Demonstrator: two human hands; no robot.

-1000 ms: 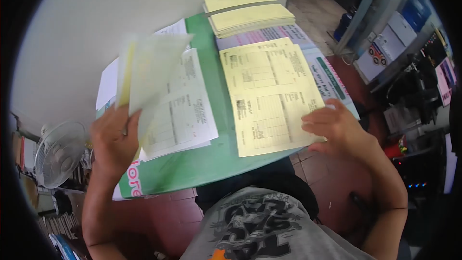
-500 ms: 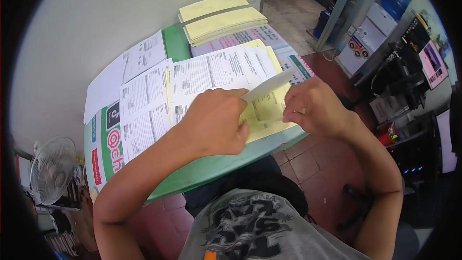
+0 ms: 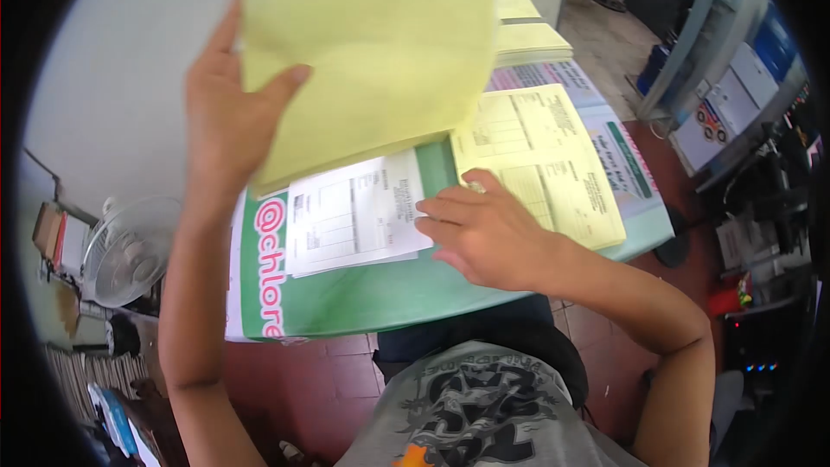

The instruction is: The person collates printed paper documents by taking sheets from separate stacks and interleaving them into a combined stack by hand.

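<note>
Raised at the upper left, my left hand point(image 3: 233, 108) grips yellow sheets point(image 3: 372, 52) by their left side, thumb on the face towards me. Below them, white printed forms point(image 3: 354, 212) lie on the green table cover point(image 3: 372, 298). My right hand point(image 3: 493, 229) is over the table between the white forms and the yellow printed forms point(image 3: 549, 164), its fingers apart and pointing left, with nothing seen in it. Behind the raised sheets stands a stack of yellow paper point(image 3: 532, 39), partly hidden.
A white fan point(image 3: 130, 251) stands left of the table, close to the wall. A water dispenser point(image 3: 735, 95) and a dark desk area are on the right. My lap is against the table's front edge.
My left hand has moved from over the yellow forms to the upper left and now holds yellow sheets up. My right hand has moved left, its fingers now spread. The camera view has shifted.
</note>
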